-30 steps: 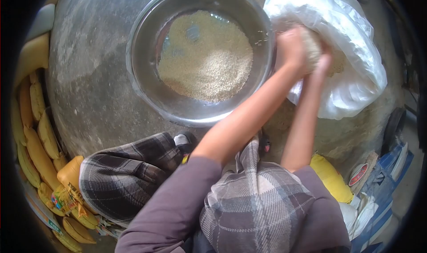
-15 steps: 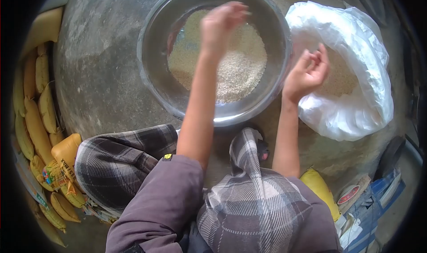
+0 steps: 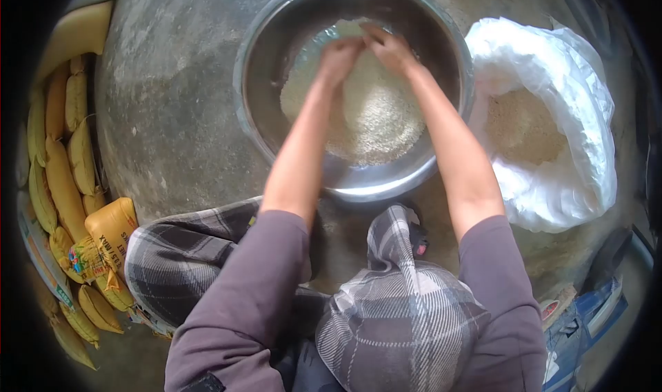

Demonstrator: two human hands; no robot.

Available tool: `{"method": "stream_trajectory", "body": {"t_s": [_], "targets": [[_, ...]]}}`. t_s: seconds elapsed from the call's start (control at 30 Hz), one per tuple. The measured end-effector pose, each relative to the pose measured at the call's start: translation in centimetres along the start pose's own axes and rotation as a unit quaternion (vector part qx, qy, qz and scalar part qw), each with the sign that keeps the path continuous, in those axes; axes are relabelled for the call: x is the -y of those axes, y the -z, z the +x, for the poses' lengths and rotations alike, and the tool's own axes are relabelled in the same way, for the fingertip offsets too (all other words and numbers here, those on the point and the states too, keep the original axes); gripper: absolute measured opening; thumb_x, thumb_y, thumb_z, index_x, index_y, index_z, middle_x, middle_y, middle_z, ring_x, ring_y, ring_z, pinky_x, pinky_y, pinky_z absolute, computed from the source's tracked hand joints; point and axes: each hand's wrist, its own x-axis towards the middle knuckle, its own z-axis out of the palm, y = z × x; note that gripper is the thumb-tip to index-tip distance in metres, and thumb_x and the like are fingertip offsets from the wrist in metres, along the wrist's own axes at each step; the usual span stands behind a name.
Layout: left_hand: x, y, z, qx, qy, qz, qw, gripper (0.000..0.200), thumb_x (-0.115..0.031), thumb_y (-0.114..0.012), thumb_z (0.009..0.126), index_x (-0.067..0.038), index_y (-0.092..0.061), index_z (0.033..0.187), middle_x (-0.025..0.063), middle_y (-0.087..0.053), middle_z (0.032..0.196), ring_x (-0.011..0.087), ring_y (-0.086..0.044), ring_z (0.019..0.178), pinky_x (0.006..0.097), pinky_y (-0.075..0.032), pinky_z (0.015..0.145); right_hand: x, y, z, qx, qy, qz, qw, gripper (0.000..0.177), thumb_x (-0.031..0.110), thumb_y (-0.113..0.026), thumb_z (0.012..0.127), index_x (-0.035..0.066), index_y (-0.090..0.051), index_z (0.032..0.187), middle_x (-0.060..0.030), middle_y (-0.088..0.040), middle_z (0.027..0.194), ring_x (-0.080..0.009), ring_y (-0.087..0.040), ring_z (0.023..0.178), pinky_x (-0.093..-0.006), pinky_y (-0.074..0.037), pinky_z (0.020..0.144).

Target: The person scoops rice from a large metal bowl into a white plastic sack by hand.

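Observation:
A wide metal basin [image 3: 250, 82] stands on the floor in front of me, with pale grain [image 3: 383, 109] spread over its bottom. Over the far part of the grain, my left hand [image 3: 340, 59] has its fingers curled inward. Close beside it, my right hand [image 3: 390, 49] reaches in from the right, its fingers drawn together and pointing at the left hand's fingertips. The fingertips of both hands meet or nearly meet. What lies between them is too small and blurred to make out. A pale greenish patch [image 3: 349, 28] shows just beyond the fingers.
Right of the basin stands an open white plastic sack [image 3: 579, 116] holding brownish grain [image 3: 525, 126]. Stacked yellow sacks [image 3: 65, 178] line the left side. A blue bag [image 3: 586, 323] lies at lower right. Plaid cloth [image 3: 407, 309] covers my knees.
My right hand has moved left from beside the white sack into the basin. My left hand has shifted slightly down, and both hands are now together.

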Motion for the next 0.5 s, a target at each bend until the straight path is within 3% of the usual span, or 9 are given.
{"method": "stream_trajectory", "body": {"t_s": [0.07, 0.1, 0.13, 0.2, 0.23, 0.3, 0.37, 0.43, 0.5], "targets": [[0.1, -1.0, -1.8, -0.001, 0.003, 0.026, 1.0, 0.027, -0.024, -0.06, 0.089, -0.003, -0.069, 0.103, 0.0051, -0.068, 0.092, 0.0103, -0.059, 0.085, 0.0254, -0.045, 0.071, -1.1, -1.1, -1.0, 0.04, -0.039, 0.094, 0.994, 0.042, 0.036, -0.051, 0.089, 0.006, -0.062, 0.116, -0.0157, -0.064, 0.113, -0.0276, -0.06, 0.107, -0.0325, -0.041, 0.097], [0.8, -1.3, -2.5, 0.013, -0.004, -0.055, 0.998, 0.028, -0.024, -0.06, 0.089, -0.001, -0.069, 0.103, 0.0065, -0.068, 0.092, 0.0111, -0.06, 0.085, 0.0253, -0.046, 0.073, -0.8, -0.8, -1.5, 0.044, -0.039, 0.096, 0.994, 0.042, 0.036, -0.051, 0.089, 0.006, -0.062, 0.116, -0.0157, -0.064, 0.113, -0.0276, -0.06, 0.107, -0.0325, -0.041, 0.097], [1.6, -1.3, -3.4, 0.027, -0.008, -0.137, 0.99, 0.03, -0.024, -0.06, 0.089, 0.002, -0.068, 0.102, 0.0079, -0.068, 0.092, 0.012, -0.06, 0.085, 0.0253, -0.046, 0.074, -0.7, -0.4, -2.1, 0.102, -0.097, 0.139, 0.98, 0.043, 0.036, -0.053, 0.088, 0.003, -0.063, 0.114, -0.0165, -0.064, 0.111, -0.0258, -0.061, 0.105, -0.0317, -0.042, 0.095], [0.9, 0.1, -5.9, 0.07, 0.038, -0.11, 0.991, 0.031, -0.023, -0.059, 0.089, 0.003, -0.067, 0.101, 0.0094, -0.068, 0.094, 0.0128, -0.061, 0.086, 0.0256, -0.047, 0.076, 0.8, 0.9, -3.9, 0.187, -0.167, 0.195, 0.948, 0.044, 0.036, -0.058, 0.087, -0.003, -0.066, 0.106, -0.0177, -0.066, 0.104, -0.0211, -0.062, 0.099, -0.0311, -0.044, 0.089], [0.2, 1.1, -6.7, 0.116, 0.078, -0.082, 0.987, 0.031, -0.023, -0.059, 0.089, 0.005, -0.067, 0.101, 0.0108, -0.068, 0.095, 0.0137, -0.061, 0.086, 0.0259, -0.047, 0.077, 1.5, 1.7, -4.3, 0.19, -0.172, 0.19, 0.948, 0.044, 0.036, -0.058, 0.087, -0.003, -0.066, 0.106, -0.0177, -0.066, 0.104, -0.0211, -0.062, 0.099, -0.0311, -0.044, 0.089], [0.2, 3.4, -6.5, 0.132, 0.044, -0.146, 0.979, 0.029, -0.022, -0.06, 0.088, 0.005, -0.068, 0.098, 0.0121, -0.069, 0.093, 0.0186, -0.065, 0.086, 0.029, -0.05, 0.081, 3.0, 3.7, -4.3, 0.272, -0.159, 0.027, 0.949, 0.044, 0.036, -0.058, 0.087, -0.001, -0.066, 0.107, -0.0173, -0.067, 0.104, -0.021, -0.062, 0.099, -0.0326, -0.045, 0.088], [-1.9, 4.8, -5.6, 0.0, 0.007, -0.082, 0.997, 0.027, -0.02, -0.057, 0.089, 0.002, -0.068, 0.098, 0.0121, -0.069, 0.093, 0.0167, -0.065, 0.085, 0.0287, -0.051, 0.078, 3.3, 4.7, -3.0, 0.272, -0.175, 0.062, 0.944, 0.043, 0.036, -0.058, 0.087, 0.0, -0.066, 0.108, -0.0172, -0.067, 0.103, -0.0215, -0.062, 0.099, -0.0338, -0.046, 0.088], [-2.7, 5.3, -2.4, -0.006, -0.115, -0.005, 0.993, 0.028, -0.018, -0.057, 0.088, 0.0, -0.067, 0.106, 0.0084, -0.069, 0.094, 0.0132, -0.062, 0.084, 0.0259, -0.048, 0.077, 2.6, 4.3, -0.6, 0.057, -0.06, 0.082, 0.993, 0.042, 0.035, -0.057, 0.087, 0.0, -0.066, 0.108, -0.0174, -0.067, 0.104, -0.0194, -0.062, 0.099, -0.0325, -0.046, 0.088], [-2.4, 3.1, 1.6, 0.031, -0.153, -0.089, 0.984, 0.027, -0.016, -0.057, 0.087, 0.0, -0.067, 0.107, 0.0072, -0.069, 0.095, 0.0121, -0.061, 0.087, 0.0243, -0.047, 0.079, 2.3, 3.4, 1.4, 0.029, -0.046, 0.075, 0.996, 0.039, 0.032, -0.056, 0.088, 0.001, -0.065, 0.109, -0.0125, -0.067, 0.104, -0.0192, -0.062, 0.099, -0.0307, -0.046, 0.088]]}}
